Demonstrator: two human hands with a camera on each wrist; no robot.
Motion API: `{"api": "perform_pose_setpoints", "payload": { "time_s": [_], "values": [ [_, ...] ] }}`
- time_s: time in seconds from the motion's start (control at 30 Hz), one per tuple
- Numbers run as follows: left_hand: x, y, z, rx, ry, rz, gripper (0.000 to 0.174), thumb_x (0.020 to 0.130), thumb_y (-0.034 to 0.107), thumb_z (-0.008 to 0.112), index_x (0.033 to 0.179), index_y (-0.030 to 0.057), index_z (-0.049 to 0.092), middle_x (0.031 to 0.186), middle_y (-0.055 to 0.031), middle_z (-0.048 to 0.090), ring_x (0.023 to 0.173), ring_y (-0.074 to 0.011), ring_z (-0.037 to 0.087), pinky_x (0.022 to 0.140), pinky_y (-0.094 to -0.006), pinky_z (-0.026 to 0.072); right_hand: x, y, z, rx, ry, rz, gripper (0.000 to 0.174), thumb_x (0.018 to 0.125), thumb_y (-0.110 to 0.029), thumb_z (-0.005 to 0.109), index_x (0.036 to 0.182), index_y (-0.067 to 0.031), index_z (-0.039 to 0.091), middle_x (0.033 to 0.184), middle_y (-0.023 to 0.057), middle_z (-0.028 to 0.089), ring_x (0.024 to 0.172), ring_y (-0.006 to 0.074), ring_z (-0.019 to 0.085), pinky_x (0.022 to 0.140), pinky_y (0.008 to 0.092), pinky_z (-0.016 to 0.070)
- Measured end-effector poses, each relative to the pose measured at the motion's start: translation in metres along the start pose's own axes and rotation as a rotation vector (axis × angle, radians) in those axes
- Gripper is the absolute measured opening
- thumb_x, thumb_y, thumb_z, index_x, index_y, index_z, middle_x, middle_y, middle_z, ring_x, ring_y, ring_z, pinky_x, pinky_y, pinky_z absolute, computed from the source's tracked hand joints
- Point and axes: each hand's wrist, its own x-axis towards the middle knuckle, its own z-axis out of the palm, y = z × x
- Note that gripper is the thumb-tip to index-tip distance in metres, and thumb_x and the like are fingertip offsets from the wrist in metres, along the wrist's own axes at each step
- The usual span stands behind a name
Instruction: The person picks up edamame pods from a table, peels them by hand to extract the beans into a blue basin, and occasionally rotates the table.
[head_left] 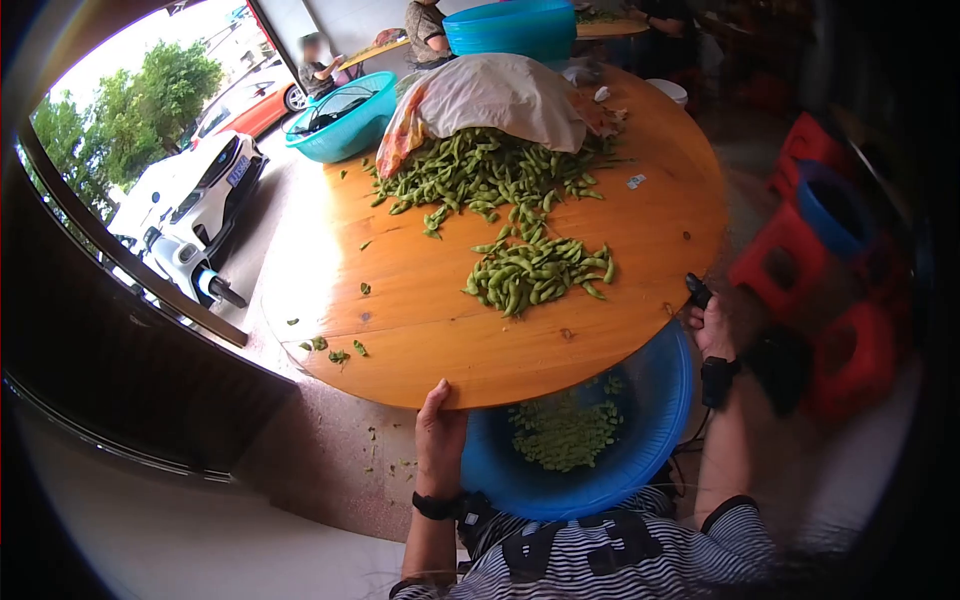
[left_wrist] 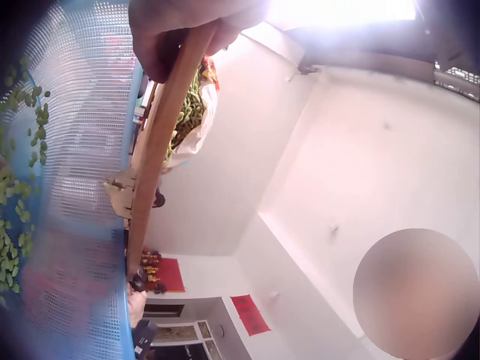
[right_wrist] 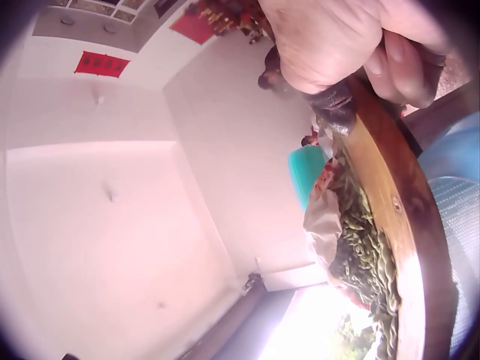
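My left hand [head_left: 440, 440] grips the near edge of the round wooden table [head_left: 420, 290], thumb on top and fingers under the rim. At the right edge, my right hand [head_left: 712, 328] holds the rim too, its thumb in a black cover [right_wrist: 334, 109] and its fingers curled below. A small heap of green soybean pods [head_left: 535, 275] lies on the tabletop between the hands. Behind it rises a bigger pile of pods [head_left: 470, 165], partly under a whitish cloth [head_left: 500, 100]. Below the edge, a blue plastic basket [head_left: 655, 400] contains shelled green beans [head_left: 565, 430].
A teal basket [head_left: 345, 120] stands beyond the table's far left, and stacked blue basins [head_left: 510, 30] at the back. Red plastic stools [head_left: 780, 255] crowd the right side. Pod scraps [head_left: 338, 356] dot the left of the tabletop. Other people sit in the background.
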Motion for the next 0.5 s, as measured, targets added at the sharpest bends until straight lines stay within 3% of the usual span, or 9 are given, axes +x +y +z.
{"api": "perform_pose_setpoints", "payload": {
  "time_s": [0.23, 0.3, 0.4, 0.5],
  "values": [
    [-0.001, 0.000, 0.003, -0.020, -0.007, 0.012, 0.028, 0.089, 0.008, 0.064, 0.115, -0.0009, 0.058, 0.114, -0.0091, 0.063, 0.108, -0.0209, 0.061, 0.096, -0.0385, 0.0506, -0.008, -0.015, 0.023, -0.014, -0.021, 0.044, 0.052, 0.088, -0.041, 0.069, 0.123, -0.0067, 0.050, 0.096, -0.0006, 0.049, 0.069, 0.0075, 0.043, 0.056, 0.0215, 0.0399],
    [-0.001, 0.000, 0.002, -0.028, -0.005, 0.007, 0.028, 0.089, 0.008, 0.063, 0.116, -0.0010, 0.058, 0.114, -0.0091, 0.063, 0.108, -0.0208, 0.061, 0.096, -0.0383, 0.0507, -0.010, -0.014, 0.026, 0.009, 0.041, 0.010, 0.040, 0.092, -0.035, 0.063, 0.117, -0.0044, 0.054, 0.092, -0.0011, 0.049, 0.066, 0.0065, 0.042, 0.053, 0.0202, 0.0382],
    [0.001, -0.001, -0.001, -0.048, -0.020, 0.000, 0.028, 0.089, 0.007, 0.063, 0.116, -0.0010, 0.058, 0.114, -0.0092, 0.064, 0.108, -0.0204, 0.061, 0.096, -0.0377, 0.0505, -0.002, -0.029, 0.032, -0.156, -0.069, 0.110, 0.033, 0.095, -0.029, 0.057, 0.115, -0.0037, 0.058, 0.089, -0.0017, 0.049, 0.064, 0.0063, 0.042, 0.049, 0.0195, 0.0362],
    [0.002, 0.000, 0.001, -0.057, -0.031, -0.004, 0.028, 0.089, 0.005, 0.062, 0.116, -0.0010, 0.058, 0.114, -0.0091, 0.064, 0.108, -0.0200, 0.061, 0.097, -0.0370, 0.0496, -0.018, -0.036, 0.050, -0.082, -0.006, 0.081, 0.030, 0.096, -0.027, 0.054, 0.114, -0.0033, 0.059, 0.088, -0.0019, 0.049, 0.064, 0.0064, 0.042, 0.048, 0.0188, 0.0346]
  ]
}}
